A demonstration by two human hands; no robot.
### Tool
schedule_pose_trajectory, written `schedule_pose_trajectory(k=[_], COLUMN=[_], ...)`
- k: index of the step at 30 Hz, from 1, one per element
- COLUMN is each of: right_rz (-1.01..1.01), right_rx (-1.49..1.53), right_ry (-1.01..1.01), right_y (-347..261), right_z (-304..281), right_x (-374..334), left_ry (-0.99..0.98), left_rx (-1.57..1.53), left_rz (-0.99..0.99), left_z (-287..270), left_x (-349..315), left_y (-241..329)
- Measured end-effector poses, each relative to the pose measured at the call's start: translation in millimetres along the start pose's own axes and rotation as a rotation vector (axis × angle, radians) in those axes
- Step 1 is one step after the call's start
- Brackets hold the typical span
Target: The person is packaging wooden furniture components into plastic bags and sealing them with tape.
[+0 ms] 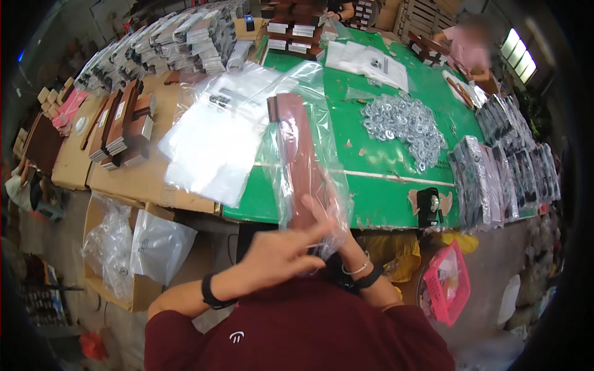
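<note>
A long reddish-brown flat piece, apparently wood with a darker block at its far end, lies inside a clear plastic bag. The bag's near end is bunched close to my body. My right hand grips the bagged piece along its right side, partly seen through the film. Across the near end reaches my left hand, its fingers closed on the bag's loose plastic. Just left of the bagged piece, a stack of flat clear bags spreads over the table.
The green tabletop holds a heap of small silvery rings and a black device. Brown slats and wrapped bundles stand left, more wrapped packs right. Below are a carton and pink basket. A co-worker sits opposite.
</note>
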State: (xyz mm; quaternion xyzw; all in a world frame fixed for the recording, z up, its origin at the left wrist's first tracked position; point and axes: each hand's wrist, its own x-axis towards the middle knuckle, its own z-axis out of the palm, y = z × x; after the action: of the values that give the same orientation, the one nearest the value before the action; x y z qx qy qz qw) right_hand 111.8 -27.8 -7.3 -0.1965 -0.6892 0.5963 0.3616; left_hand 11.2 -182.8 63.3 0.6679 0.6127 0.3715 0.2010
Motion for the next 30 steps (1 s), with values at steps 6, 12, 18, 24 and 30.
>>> schedule_pose_trajectory(k=[6, 12, 18, 24, 30], right_rz=[0.025, 0.11, 0.283, 0.211, 0.189], right_rx=[-0.086, 0.052, 0.097, -0.13, -0.187], right_ry=[-0.025, -0.049, -0.085, -0.104, -0.137], right_y=[-7.0, 3.0, -9.2, -6.1, -2.9], right_z=[-9.8, -3.7, -18.7, -26.2, -21.3], right_x=[0.6, -6.0, 5.3, -5.8, 1.2], left_ry=[0.762, 0.405, 0.269, 0.428, 0.387], left_rx=[-0.501, -1.591, -0.835, -1.135, -1.273], left_rz=[-0.481, -0.341, -0.6, -0.682, -0.585], left_z=[-56.9, -41.4, 16.0, -7.9, -25.4], left_x=[49.5, 95.6, 52.0, 42.2, 83.1], left_y=[-113.0, -122.7, -67.2, -110.9, -120.4])
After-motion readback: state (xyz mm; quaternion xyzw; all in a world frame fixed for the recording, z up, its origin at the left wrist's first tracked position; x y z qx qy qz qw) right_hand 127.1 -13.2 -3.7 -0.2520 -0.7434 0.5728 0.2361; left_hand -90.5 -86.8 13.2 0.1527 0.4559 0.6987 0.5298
